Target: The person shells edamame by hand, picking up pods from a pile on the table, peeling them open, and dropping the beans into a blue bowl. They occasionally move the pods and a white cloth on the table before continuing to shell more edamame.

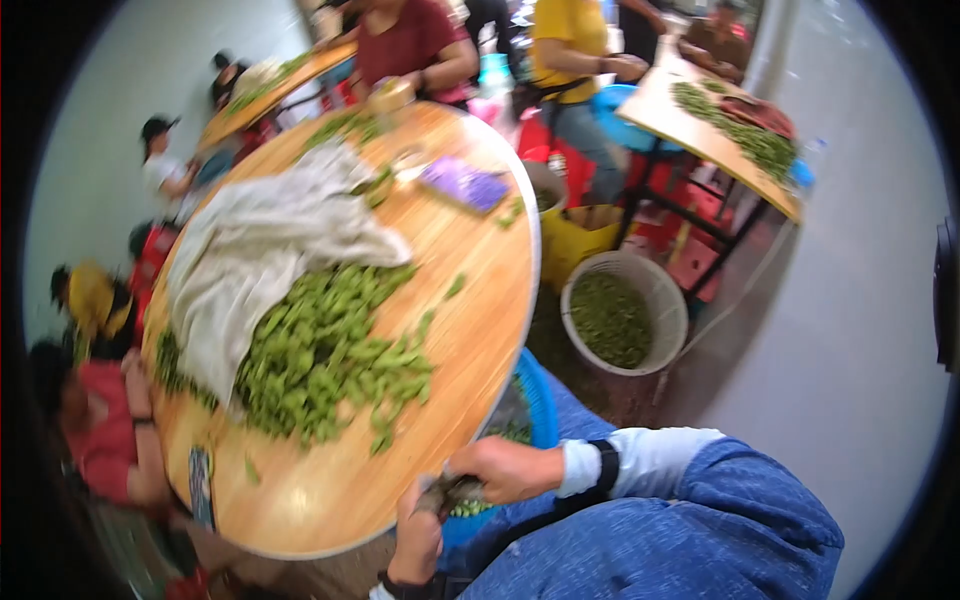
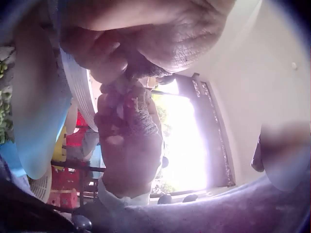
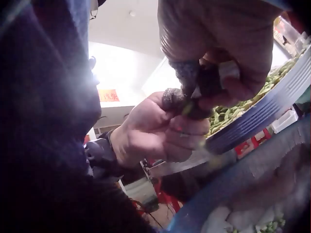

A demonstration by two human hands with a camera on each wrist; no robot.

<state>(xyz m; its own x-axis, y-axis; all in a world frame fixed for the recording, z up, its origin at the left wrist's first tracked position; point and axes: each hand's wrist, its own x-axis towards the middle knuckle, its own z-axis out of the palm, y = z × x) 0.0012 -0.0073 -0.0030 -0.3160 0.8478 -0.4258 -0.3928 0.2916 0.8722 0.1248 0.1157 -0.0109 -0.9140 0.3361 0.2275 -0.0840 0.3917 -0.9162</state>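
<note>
Pod point(image 3: 187, 108) | pinched between left hand point(image 1: 418, 530) and right hand point(image 1: 505, 468) fingertips | above blue basin point(image 1: 540, 400)

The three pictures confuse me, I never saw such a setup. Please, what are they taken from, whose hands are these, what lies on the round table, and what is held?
No machine here: a person works with two bare hands. The wide picture comes from a camera on the person's head, looking down. The other two come from cameras on each wrist, very close, so the hands look huge and blurred.

On the round wooden table lie a pile of green bean pods, a grey cloth and a purple packet. A white bucket of pods stands on the floor.

The left hand and right hand meet over a blue basket, together pinching one small green pod.
</note>
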